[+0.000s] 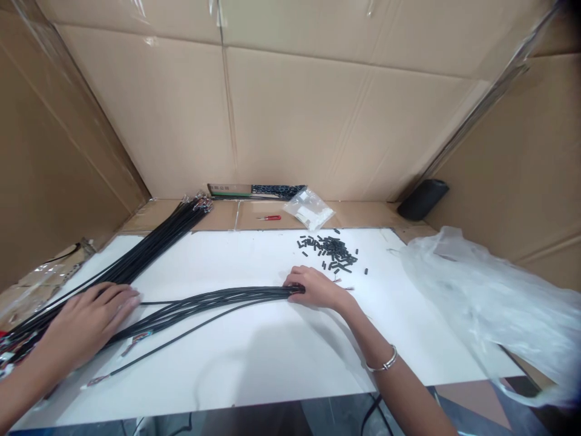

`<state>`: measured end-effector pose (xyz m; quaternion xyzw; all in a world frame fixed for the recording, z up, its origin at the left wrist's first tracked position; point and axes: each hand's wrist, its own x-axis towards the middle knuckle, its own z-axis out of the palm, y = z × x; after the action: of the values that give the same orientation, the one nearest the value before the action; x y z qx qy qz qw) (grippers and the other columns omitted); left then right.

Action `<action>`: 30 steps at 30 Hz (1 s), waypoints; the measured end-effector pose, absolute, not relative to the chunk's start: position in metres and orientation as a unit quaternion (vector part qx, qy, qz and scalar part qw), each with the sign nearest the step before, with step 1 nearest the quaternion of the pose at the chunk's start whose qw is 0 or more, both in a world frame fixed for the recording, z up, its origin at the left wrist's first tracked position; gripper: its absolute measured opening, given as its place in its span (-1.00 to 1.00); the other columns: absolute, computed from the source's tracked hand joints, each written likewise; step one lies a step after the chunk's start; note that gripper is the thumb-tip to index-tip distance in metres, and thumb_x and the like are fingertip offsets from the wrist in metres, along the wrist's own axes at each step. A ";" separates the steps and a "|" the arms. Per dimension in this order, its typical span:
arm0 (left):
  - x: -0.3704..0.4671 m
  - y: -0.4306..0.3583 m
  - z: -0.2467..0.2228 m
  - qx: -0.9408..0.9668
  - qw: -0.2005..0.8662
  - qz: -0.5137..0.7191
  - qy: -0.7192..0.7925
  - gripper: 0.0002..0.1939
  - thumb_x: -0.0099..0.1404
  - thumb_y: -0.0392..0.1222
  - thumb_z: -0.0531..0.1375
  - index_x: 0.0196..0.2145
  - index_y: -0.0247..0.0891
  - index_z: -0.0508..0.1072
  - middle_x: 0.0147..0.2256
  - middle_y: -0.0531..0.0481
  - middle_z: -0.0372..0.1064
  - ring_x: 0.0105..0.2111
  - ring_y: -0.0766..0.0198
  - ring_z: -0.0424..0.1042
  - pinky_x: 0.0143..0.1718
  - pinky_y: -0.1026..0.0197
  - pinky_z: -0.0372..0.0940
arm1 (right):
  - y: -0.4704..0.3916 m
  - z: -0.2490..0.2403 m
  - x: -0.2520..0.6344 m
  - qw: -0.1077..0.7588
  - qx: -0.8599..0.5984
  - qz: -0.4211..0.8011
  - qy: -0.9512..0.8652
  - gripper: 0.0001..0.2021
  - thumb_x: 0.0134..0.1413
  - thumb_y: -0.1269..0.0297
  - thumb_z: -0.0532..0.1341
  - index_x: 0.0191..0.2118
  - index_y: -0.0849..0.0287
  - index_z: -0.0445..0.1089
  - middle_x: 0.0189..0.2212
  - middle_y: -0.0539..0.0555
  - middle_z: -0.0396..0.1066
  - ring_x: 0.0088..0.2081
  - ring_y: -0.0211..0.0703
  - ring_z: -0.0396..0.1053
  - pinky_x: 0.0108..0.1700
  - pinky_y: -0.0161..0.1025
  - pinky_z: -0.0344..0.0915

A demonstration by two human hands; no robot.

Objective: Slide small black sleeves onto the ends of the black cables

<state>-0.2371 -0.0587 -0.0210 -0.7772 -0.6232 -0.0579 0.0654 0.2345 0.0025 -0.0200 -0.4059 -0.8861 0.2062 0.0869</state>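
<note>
A loose bundle of black cables (213,300) lies across the white tabletop, running between my two hands. My right hand (313,286) is closed round its right end, where short coloured wires poke out past the fingers. At the left, my left hand (93,312) rests with bent fingers over black cables, and one thin cable leads out from its fingertips; the palm side is hidden. Behind it, a thicker bundle of black cables (158,242) slants to the back. One separate cable end with a white connector (86,386) lies near the front left.
A heap of short black tube pieces (333,249) lies beyond my right hand. Behind are red-handled snips (271,217) and a clear plastic bag (309,209). A black roll (422,198) and a big translucent bag (490,297) stand right. Cardboard walls (299,109) enclose the table.
</note>
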 end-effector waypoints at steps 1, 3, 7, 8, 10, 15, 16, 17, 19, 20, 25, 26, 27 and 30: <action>-0.232 -0.060 -0.023 -0.788 0.033 -0.045 -0.613 -0.59 0.29 0.02 -0.03 -0.10 -0.26 0.42 -0.05 -0.10 0.39 0.04 0.08 0.25 0.11 0.05 0.08 | 0.001 -0.020 0.233 0.090 -0.406 0.202 -0.887 -0.81 0.01 0.34 0.25 -0.19 0.11 0.39 -0.29 0.06 0.31 -0.23 -0.15 0.24 -0.21 -0.25 0.14; -0.223 -0.065 -0.031 -0.783 -0.009 -0.025 -0.622 -0.54 0.33 0.01 -0.08 0.08 -0.25 0.29 0.07 -0.11 0.30 0.06 0.12 0.26 0.11 0.10 0.12 | -0.002 -0.019 0.230 0.099 -0.403 0.191 -0.890 -0.81 0.01 0.35 0.24 -0.19 0.12 0.37 -0.28 0.06 0.31 -0.21 -0.13 0.21 -0.18 -0.23 0.14; -0.210 -0.080 -0.048 -0.779 -0.009 -0.020 -0.627 -0.43 0.28 0.11 -0.02 0.14 -0.24 0.22 0.14 -0.14 0.20 0.13 0.06 0.20 0.17 0.04 0.05 | -0.007 -0.021 0.221 0.115 -0.390 0.177 -0.896 -0.79 0.06 0.29 0.20 -0.15 0.13 0.33 -0.22 0.09 0.29 -0.18 -0.11 0.19 -0.13 -0.18 0.14; -0.207 -0.084 -0.051 -0.779 0.006 -0.020 -0.626 -0.40 0.25 0.14 0.00 0.14 -0.24 0.22 0.15 -0.16 0.19 0.14 0.04 0.18 0.17 0.02 0.04 | -0.008 -0.021 0.219 0.116 -0.388 0.173 -0.898 -0.80 0.07 0.29 0.19 -0.14 0.13 0.33 -0.21 0.09 0.29 -0.18 -0.11 0.19 -0.12 -0.18 0.13; -0.201 -0.090 -0.053 -0.777 0.042 -0.020 -0.628 -0.35 0.19 0.19 0.03 0.12 -0.24 0.25 0.12 -0.20 0.23 0.12 -0.01 0.20 0.14 -0.03 0.06 | -0.008 -0.023 0.215 0.115 -0.386 0.169 -0.900 -0.81 0.08 0.30 0.18 -0.14 0.13 0.32 -0.22 0.09 0.29 -0.18 -0.11 0.19 -0.12 -0.17 0.13; -0.191 -0.095 -0.055 -0.784 0.090 -0.027 -0.614 -0.48 0.20 0.11 -0.03 -0.02 -0.23 0.37 -0.01 -0.25 0.34 0.05 -0.12 0.26 0.04 -0.11 0.12 | -0.010 -0.028 0.209 0.122 -0.384 0.154 -0.902 -0.83 0.12 0.28 0.17 -0.15 0.15 0.31 -0.23 0.09 0.27 -0.22 -0.14 0.19 -0.14 -0.19 0.14; -0.190 -0.094 -0.057 -0.787 0.089 -0.028 -0.609 -0.50 0.22 0.09 -0.04 -0.03 -0.22 0.37 -0.01 -0.25 0.35 0.05 -0.12 0.25 0.04 -0.11 0.12 | -0.011 -0.028 0.208 0.126 -0.383 0.150 -0.903 -0.83 0.13 0.27 0.16 -0.16 0.16 0.31 -0.23 0.10 0.27 -0.22 -0.14 0.19 -0.15 -0.20 0.14; -0.190 -0.093 -0.058 -0.788 0.087 -0.031 -0.609 -0.52 0.23 0.08 -0.05 -0.04 -0.22 0.37 -0.02 -0.26 0.35 0.05 -0.12 0.25 0.04 -0.11 0.11 | -0.011 -0.029 0.207 0.129 -0.382 0.146 -0.903 -0.83 0.13 0.27 0.15 -0.16 0.17 0.30 -0.22 0.10 0.27 -0.22 -0.14 0.19 -0.16 -0.20 0.14; -0.189 -0.092 -0.060 -0.782 0.079 -0.039 -0.617 -0.53 0.24 0.08 -0.04 -0.03 -0.23 0.34 -0.02 -0.27 0.33 0.04 -0.10 0.24 0.04 -0.07 0.11 | -0.012 -0.031 0.205 0.135 -0.380 0.139 -0.905 -0.83 0.14 0.26 0.15 -0.15 0.17 0.30 -0.22 0.10 0.27 -0.22 -0.13 0.19 -0.16 -0.20 0.15; -0.188 -0.091 -0.060 -0.779 0.071 -0.044 -0.622 -0.53 0.24 0.10 -0.03 -0.03 -0.23 0.32 -0.02 -0.27 0.32 0.03 -0.09 0.25 0.04 -0.05 0.12 | -0.012 -0.032 0.205 0.136 -0.379 0.136 -0.905 -0.82 0.14 0.26 0.15 -0.15 0.17 0.30 -0.23 0.10 0.27 -0.22 -0.13 0.18 -0.16 -0.20 0.15; -0.175 -0.089 -0.056 -0.758 0.011 -0.072 -0.648 -0.54 0.26 0.13 -0.01 -0.01 -0.19 0.26 -0.06 -0.19 0.30 -0.04 -0.04 0.28 -0.02 -0.02 0.17 | -0.012 -0.033 0.201 0.148 -0.376 0.142 -0.904 -0.81 0.14 0.26 0.16 -0.13 0.17 0.29 -0.22 0.10 0.27 -0.22 -0.12 0.18 -0.16 -0.20 0.16; -0.172 -0.089 -0.054 -0.753 0.004 -0.080 -0.653 -0.56 0.27 0.13 -0.01 -0.02 -0.17 0.27 -0.06 -0.17 0.30 -0.04 -0.04 0.28 -0.03 -0.03 0.17 | -0.012 -0.033 0.200 0.152 -0.373 0.145 -0.904 -0.81 0.14 0.27 0.15 -0.13 0.17 0.29 -0.22 0.10 0.27 -0.21 -0.12 0.18 -0.15 -0.20 0.17; -0.169 -0.089 -0.052 -0.749 -0.001 -0.088 -0.657 -0.56 0.26 0.13 -0.01 -0.02 -0.16 0.27 -0.06 -0.16 0.30 -0.04 -0.04 0.28 -0.03 -0.04 0.17 | -0.013 -0.033 0.199 0.157 -0.370 0.149 -0.903 -0.82 0.15 0.27 0.15 -0.13 0.18 0.28 -0.22 0.10 0.27 -0.21 -0.13 0.17 -0.15 -0.21 0.17; -0.162 -0.088 -0.047 -0.743 -0.014 -0.110 -0.660 -0.57 0.26 0.12 -0.01 -0.03 -0.15 0.30 -0.07 -0.14 0.31 -0.05 -0.05 0.28 -0.05 -0.05 0.19 | -0.015 -0.033 0.196 0.167 -0.368 0.157 -0.901 -0.83 0.17 0.27 0.13 -0.14 0.18 0.28 -0.21 0.09 0.27 -0.20 -0.14 0.17 -0.13 -0.21 0.18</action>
<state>-0.1619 -0.0883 -0.0473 -0.7433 -0.6597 -0.1105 -0.0137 0.1956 -0.0150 -0.0329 -0.3684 -0.9009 0.1569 0.1673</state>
